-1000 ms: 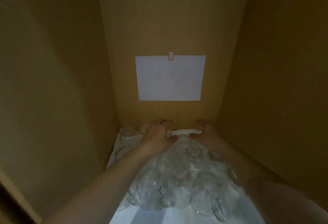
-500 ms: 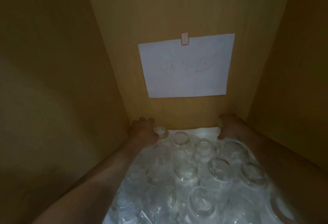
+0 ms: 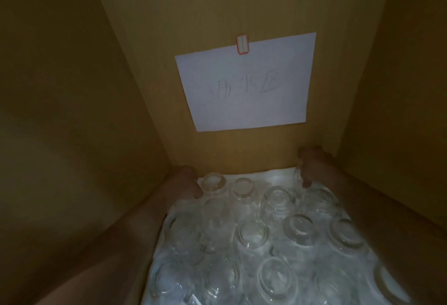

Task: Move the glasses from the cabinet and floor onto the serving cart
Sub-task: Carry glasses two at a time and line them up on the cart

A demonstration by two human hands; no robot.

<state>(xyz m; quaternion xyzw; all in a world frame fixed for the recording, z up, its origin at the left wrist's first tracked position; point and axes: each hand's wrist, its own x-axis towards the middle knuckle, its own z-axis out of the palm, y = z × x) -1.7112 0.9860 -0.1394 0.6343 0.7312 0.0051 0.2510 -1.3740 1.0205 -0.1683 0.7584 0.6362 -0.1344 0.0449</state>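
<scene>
Several clear glasses (image 3: 252, 233) stand upside down in rows on a white sheet (image 3: 271, 176) on the cabinet floor. My left hand (image 3: 185, 181) is at the sheet's far left corner, fingers curled down beside the back-left glass (image 3: 214, 182). At the far right corner, against the back wall, my right hand (image 3: 312, 164) has its fingers curled over the sheet's edge. Both forearms run along the outer sides of the glasses. The light is dim, and what the fingertips hold is partly hidden.
The cabinet's wooden back wall (image 3: 217, 14) carries a white paper note (image 3: 246, 84) with handwriting, fixed by a red-edged sticker (image 3: 242, 44). The wooden side walls (image 3: 72, 111) close in on the left and right.
Both hands have spread from the middle of the back row out to the far corners. The camera has moved closer into the cabinet, so more glasses show.
</scene>
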